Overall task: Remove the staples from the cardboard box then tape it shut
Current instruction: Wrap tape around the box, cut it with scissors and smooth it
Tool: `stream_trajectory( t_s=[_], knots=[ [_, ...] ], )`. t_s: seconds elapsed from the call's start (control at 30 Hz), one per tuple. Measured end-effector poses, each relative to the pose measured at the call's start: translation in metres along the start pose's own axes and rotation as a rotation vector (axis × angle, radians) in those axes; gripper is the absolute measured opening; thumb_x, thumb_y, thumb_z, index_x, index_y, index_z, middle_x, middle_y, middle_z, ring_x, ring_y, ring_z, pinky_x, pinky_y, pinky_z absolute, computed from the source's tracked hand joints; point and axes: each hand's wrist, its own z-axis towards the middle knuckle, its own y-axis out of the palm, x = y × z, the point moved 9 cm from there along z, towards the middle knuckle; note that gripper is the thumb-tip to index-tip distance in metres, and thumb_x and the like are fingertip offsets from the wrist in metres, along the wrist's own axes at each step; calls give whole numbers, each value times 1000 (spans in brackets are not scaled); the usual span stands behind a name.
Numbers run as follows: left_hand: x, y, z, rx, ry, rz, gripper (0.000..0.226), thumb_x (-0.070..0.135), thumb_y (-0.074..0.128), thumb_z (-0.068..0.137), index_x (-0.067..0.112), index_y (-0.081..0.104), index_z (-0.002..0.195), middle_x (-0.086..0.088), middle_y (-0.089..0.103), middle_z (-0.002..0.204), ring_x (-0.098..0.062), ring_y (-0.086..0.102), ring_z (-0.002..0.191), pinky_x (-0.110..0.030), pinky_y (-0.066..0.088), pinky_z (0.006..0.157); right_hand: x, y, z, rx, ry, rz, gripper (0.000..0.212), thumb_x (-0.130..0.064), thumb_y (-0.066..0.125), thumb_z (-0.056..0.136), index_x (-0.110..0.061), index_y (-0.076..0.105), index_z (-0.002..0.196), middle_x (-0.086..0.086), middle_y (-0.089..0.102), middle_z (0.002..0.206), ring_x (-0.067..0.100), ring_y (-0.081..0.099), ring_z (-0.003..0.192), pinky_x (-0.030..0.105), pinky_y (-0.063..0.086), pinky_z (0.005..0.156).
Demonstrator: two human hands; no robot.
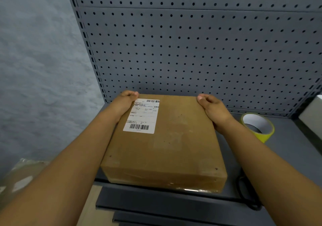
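Cardboard box lies flat on the dark grey shelf right in front of you, with its near edge at the front lip of the shelf. It is shut. A white label with barcodes is stuck on top, near the far left corner. Shiny clear tape shows along the near bottom edge.

Your left hand holds the far left corner of the box, fingers curled over the far edge. Your right hand holds the far right side, fingers bent round that edge.

A yellow tape roll sits on the shelf just right of the box, beside your right wrist. A grey board full of holes stands behind the box.
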Motion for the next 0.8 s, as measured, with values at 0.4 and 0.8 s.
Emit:
stream_trajectory(
  t_s=[0.4, 0.8],
  knots=[
    [19, 5, 6, 62, 161, 406, 35, 44, 31, 102, 20, 57, 104, 1, 60, 85, -16, 57, 79, -27, 39, 68, -18, -4, 9, 16, -60, -376, 48, -46, 47, 97, -1, 64, 101, 14, 66, 97, 30, 63, 92, 41, 49, 86],
    [46, -3, -14, 219, 302, 854, 51, 48, 22, 102, 17, 49, 132, -14, 60, 126, -30, 56, 114, -41, 44, 91, -55, 3, -17, 98, -224, -748, 43, -36, 42, 100, -10, 47, 135, 15, 54, 132, 31, 53, 117, 34, 43, 90]
  ],
)
